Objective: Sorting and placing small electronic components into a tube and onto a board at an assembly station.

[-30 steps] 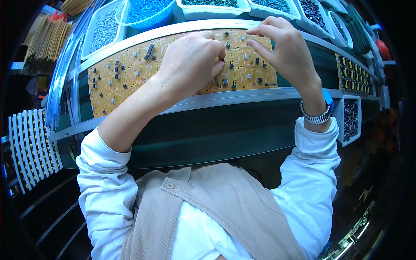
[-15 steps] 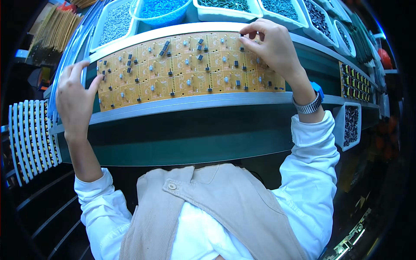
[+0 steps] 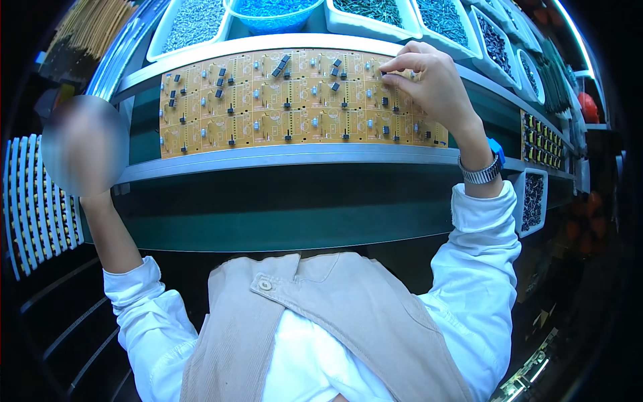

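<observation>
Pinching a small part, right hand fingers together, over yellow circuit board, left hand blurred

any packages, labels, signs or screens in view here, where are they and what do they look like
No labels, signs or screens show; only open containers of parts.
White bin: top left, behind the yellow circuit panel, rectangular, grey parts.
Blue bowl: top centre, round, blue parts.
White bins: top right, rectangular, dark green parts.
White tray: right of the right hand, narrow, dark parts.
Left hand: blurred, off the panel's left end.
</observation>
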